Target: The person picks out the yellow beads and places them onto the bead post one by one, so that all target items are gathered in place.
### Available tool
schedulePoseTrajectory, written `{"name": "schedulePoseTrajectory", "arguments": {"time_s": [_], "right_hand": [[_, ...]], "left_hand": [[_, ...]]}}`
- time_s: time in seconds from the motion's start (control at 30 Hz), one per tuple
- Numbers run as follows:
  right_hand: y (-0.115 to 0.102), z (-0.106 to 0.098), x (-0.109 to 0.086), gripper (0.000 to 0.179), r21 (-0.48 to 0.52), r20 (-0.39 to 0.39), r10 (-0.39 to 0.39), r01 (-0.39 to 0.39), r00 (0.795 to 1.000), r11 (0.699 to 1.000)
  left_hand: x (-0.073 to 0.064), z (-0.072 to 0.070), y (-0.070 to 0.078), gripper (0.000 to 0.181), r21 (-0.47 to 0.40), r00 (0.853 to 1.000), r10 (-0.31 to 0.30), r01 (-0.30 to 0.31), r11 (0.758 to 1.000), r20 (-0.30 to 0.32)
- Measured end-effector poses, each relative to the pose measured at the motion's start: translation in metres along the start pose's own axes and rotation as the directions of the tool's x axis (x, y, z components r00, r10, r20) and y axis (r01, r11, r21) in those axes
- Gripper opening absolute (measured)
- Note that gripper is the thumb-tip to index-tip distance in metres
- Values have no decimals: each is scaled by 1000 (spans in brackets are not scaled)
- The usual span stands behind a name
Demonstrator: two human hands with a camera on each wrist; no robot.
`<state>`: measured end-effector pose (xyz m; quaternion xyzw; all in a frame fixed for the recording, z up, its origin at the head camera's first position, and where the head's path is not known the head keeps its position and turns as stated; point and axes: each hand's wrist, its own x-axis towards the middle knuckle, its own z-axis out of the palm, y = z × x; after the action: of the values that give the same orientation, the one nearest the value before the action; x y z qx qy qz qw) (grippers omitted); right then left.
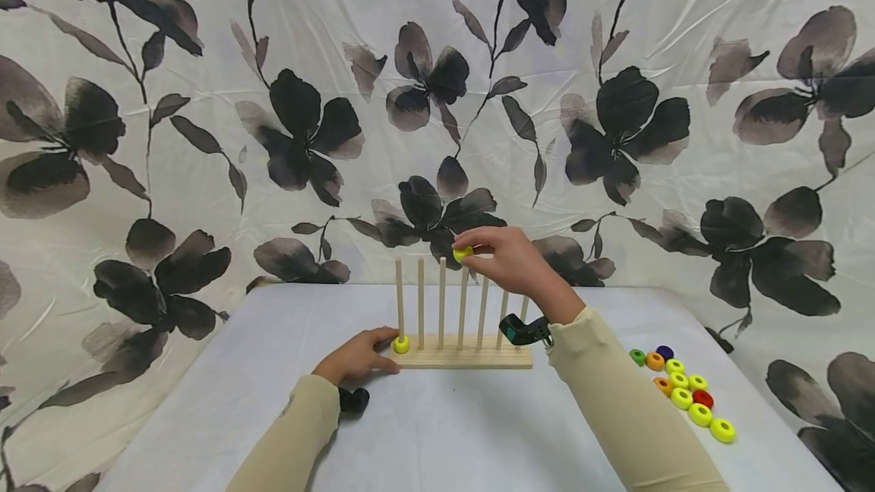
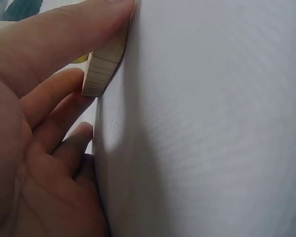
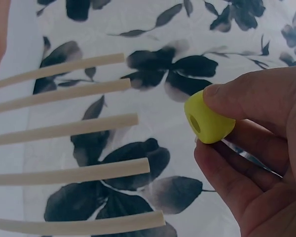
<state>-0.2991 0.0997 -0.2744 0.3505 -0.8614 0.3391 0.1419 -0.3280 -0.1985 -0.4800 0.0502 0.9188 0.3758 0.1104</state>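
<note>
Right grip (image 1: pixel 504 258) pinches yellow bead (image 3: pixel 213 117) near pegs (image 3: pixel 89 127), centre frame; square hole (image 3: pixel 194 122) to peg tip before lowering. Left grip (image 1: pixel 357 356) clamped on base (image 1: pixel 465 360), lower centre; brace firmly.

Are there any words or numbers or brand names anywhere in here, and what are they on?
None that I can read.
Dark band on the right wrist: it has a small greenish screen, but anything on it is too small and blurred to read.
Yellow bead and wooden peg rack: no writing shows.
Flowery cloth: flowers and leaves, no letters.
</note>
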Motion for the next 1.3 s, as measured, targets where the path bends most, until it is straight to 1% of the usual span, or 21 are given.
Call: {"name": "schedulePoseTrajectory", "arguments": {"time_s": [0.17, 0.37, 0.53, 0.77, 0.97, 1.2, 1.3], "right_hand": [[0, 4, 5, 22, 14, 3, 23, -23, 1000, 1000], [1, 7, 9, 22, 35, 14, 54, -55, 998, 998], [2, 9, 14, 22, 50, 24, 59, -60, 998, 997], [1, 16, 20, 22, 67, 29, 65, -67, 997, 995], [1, 22, 23, 20, 58, 32, 57, -59, 998, 997], [-2, 28, 27, 21, 72, 28, 58, -60, 998, 996], [-3, 33, 30, 23, 71, 34, 61, -64, 998, 995]], "left_hand": [[1, 0, 2, 81, 8, 1000, 13, -13, 1000, 2], [2, -1, 1, 82, 10, 1000, 23, -24, 1000, 20], [3, -2, 1, 82, 10, 999, 33, -33, 999, 22], [1, -2, 1, 82, 16, 1000, 28, -28, 999, 15], [0, -2, -1, 83, 45, 998, 64, -65, 997, 10], [-1, -1, 0, 88, 26, 999, 32, -32, 999, 9], [-1, -1, 1, 87, 35, 999, 44, -44, 998, 12]]}}
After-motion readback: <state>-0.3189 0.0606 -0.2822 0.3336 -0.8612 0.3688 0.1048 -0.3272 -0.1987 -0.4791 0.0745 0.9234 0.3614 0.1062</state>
